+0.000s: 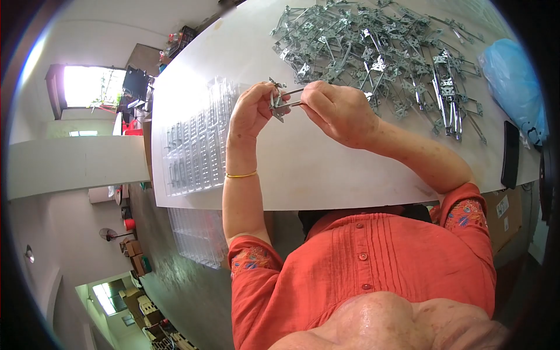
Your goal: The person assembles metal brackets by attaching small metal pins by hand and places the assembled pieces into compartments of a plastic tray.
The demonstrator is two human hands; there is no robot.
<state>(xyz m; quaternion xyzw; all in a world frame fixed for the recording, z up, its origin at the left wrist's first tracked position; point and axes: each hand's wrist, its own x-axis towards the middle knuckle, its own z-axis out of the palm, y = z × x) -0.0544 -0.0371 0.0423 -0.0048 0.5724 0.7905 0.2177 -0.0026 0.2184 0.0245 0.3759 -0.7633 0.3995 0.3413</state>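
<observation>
- Left of the heap of metal parts (373,52) and a little nearer to me, my left hand (251,111): fingers and thumb clamped on a small metal bracket (276,106), held above the tabletop.
- Between that bracket and the heap, my right hand (341,114): thumb and fingers pinched together on a pair of slim rods (291,105), whose other ends meet the bracket. Whether the rods are fixed to it, I cannot tell.
- On my left wrist, farther from the heap than the hand, a thin gold bracelet (241,174).
- Beneath the heap, and spreading to its left and toward me, the white table (326,163).
- Well to the left of the heap, flat on the table, a clear plastic tray (195,143) with rows of small compartments; the contents are too small to tell.
- Right of the heap, a blue plastic bag (510,76), rounded and full.
- Right of the heap and nearer to me than the bag, a dark phone (510,154) lying on the table.
- On my side of the heap, past the table's edge, my red shirt (361,245) with embroidered cuffs.
</observation>
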